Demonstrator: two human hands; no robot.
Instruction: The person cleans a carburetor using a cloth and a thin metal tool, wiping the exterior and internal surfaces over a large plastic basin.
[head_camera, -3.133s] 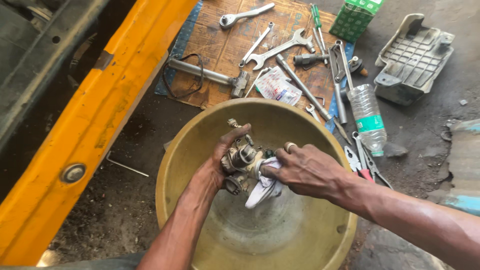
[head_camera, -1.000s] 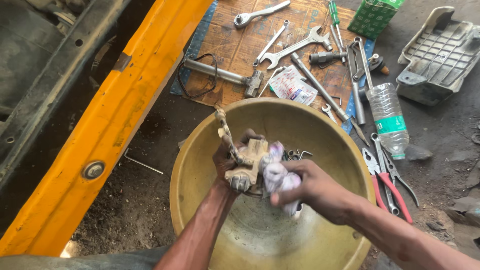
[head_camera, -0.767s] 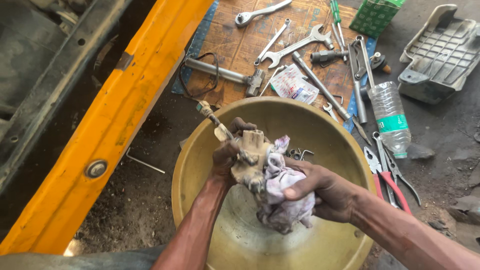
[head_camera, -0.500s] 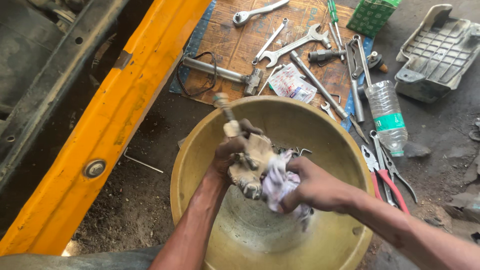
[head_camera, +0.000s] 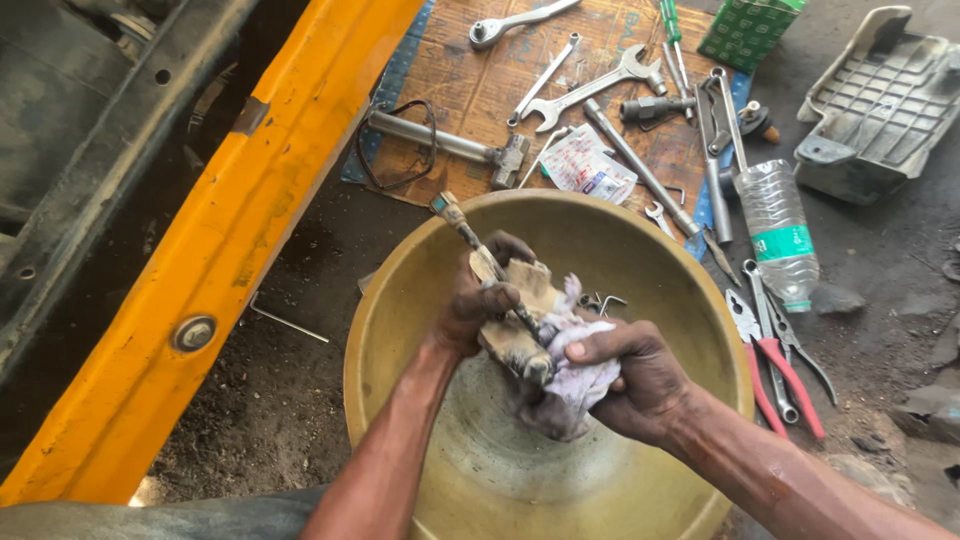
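Over the brass-coloured basin (head_camera: 400, 330), the left hand (head_camera: 480, 300) is gripping a grimy carburettor (head_camera: 520, 320) while the right hand (head_camera: 640, 380) is clutching a rag (head_camera: 580, 375) against it — best wiping firmly, part held steady

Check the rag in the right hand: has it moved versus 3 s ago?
Yes. The rag, then on the near side of the metal part, now wraps its right side under the right hand, judged against the basin rim.
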